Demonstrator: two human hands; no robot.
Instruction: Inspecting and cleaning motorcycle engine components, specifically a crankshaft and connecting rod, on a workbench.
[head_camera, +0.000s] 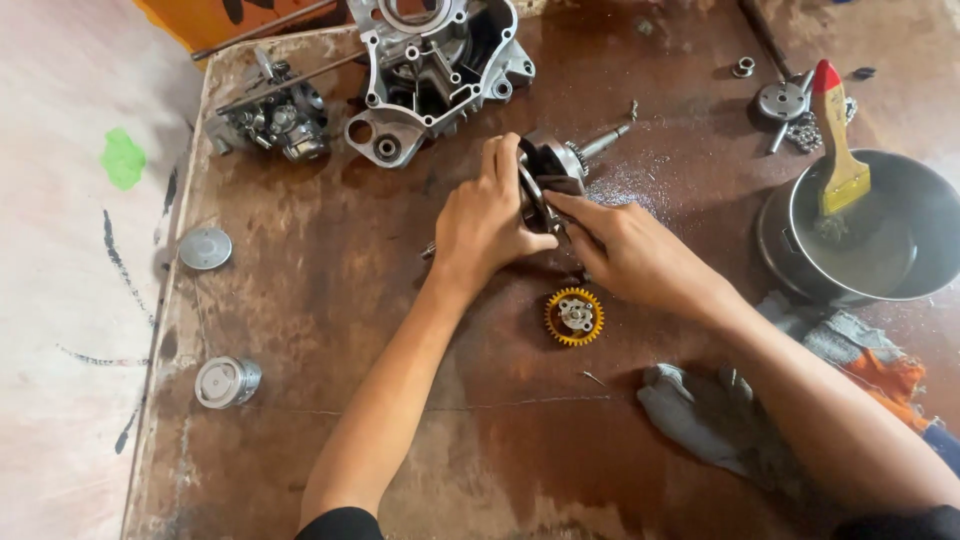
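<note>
Your left hand is cupped over the near-left side of the crankshaft assembly, fingers curled round its round web and thumb pressed along the near edge, so it has a firm hold; your right hand comes in from the right, its fingers nearly straight and pinched onto the dark rod at the near side of the same part, touching your left thumb; the crankshaft lies on the brown worktop at mid-table, its threaded shaft end pointing far and right, clear of your hands.

Just near your right hand sits a yellow toothed gear with a metal hub, lying flat, close to your wrist but apart from it; far and left of the crankshaft stands a grey engine case half, open side up; left of that lies a carburettor-like metal unit with a thin rod across it.

At the left edge you have a flat round grey cap, and nearer to you a small metal piston lying on its side; both are well apart from your hands.

To the right stands a metal bowl with a wooden-handled brush, red at the tip, leaning inside it; far of the bowl lie small round metal parts; under your right forearm lie grey rags, with a patch of orange cloth further right.
</note>
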